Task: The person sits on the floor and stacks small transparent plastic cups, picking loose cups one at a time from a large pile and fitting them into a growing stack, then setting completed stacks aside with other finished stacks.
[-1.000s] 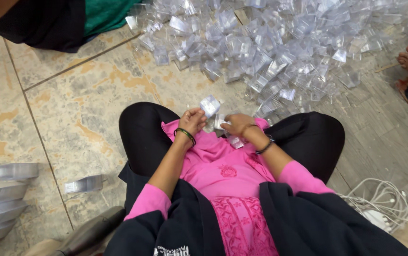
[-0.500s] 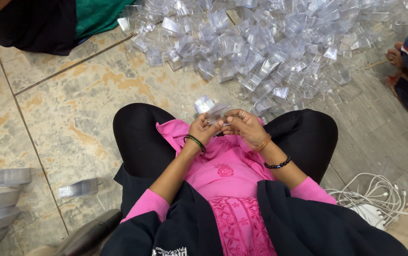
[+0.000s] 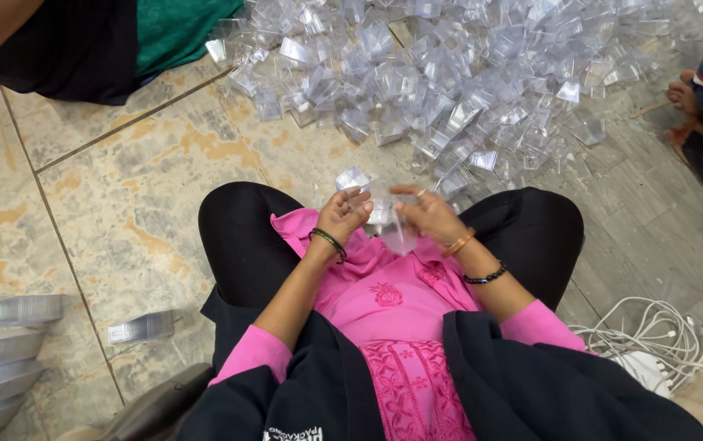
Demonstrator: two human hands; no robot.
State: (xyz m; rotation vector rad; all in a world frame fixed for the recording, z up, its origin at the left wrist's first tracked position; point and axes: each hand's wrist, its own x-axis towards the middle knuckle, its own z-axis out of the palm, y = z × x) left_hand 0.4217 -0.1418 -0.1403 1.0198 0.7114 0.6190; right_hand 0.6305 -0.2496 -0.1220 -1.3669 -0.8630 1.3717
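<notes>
While both hands are meeting over the lap, the left hand [image 3: 341,214] and right hand [image 3: 426,214] are pinching one small clear plastic piece [image 3: 390,222] between their fingertips. Its long axis is running up-down in the view, lower end pointing toward the pink top [image 3: 392,298].

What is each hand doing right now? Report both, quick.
Left hand: closed on a small clear plastic piece.
Right hand: closed on clear plastic pieces held between both hands over the lap.
</notes>
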